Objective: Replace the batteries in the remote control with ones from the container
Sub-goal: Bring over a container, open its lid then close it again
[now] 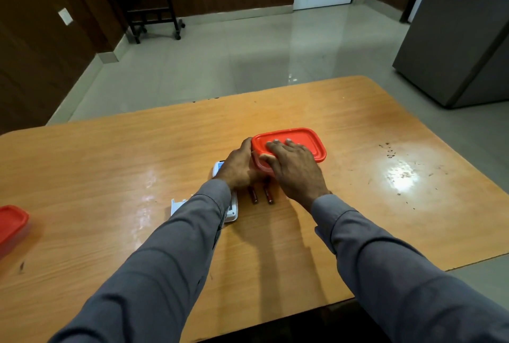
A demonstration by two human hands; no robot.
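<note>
Fingers (286,144) of right hand (296,169) flat on lid (303,139), left hand (239,166) gripping container (264,168); looks like opening it, needs prying next.

Glossy wood-grain counter (137,166); on it a smooth red plastic lid (303,137); beyond, a polished tiled floor (234,53).
</note>
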